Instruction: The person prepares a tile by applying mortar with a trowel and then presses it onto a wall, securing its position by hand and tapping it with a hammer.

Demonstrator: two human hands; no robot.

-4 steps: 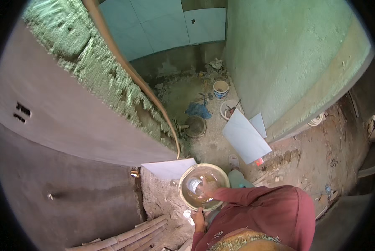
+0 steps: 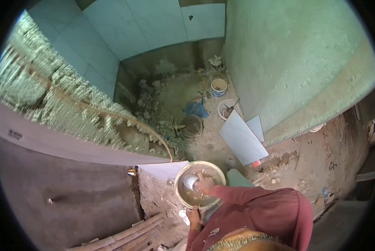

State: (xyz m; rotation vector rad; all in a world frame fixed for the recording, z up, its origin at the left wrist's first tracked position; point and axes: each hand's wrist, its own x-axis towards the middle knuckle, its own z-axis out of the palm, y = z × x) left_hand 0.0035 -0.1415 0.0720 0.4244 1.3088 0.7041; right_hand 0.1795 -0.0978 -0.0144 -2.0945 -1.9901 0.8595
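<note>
White tiles (image 2: 242, 141) against wall; bucket (image 2: 219, 87), dark pan (image 2: 192, 125) on floor.

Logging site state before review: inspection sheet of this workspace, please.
Surface: bare dirt floor, rubble-strewn.
Job's things: round cream basin of brownish water, with a small metal cup in it.
Clutter: pale tiles leaning on the wall, white bucket, blue cloth, dark pan, bamboo poles.
Grips: right hand in the basin by the cup; left hand at the basin's near rim.
Cables: nothing seen.
Surroundings: tiled back wall, green plastered wall.
</note>
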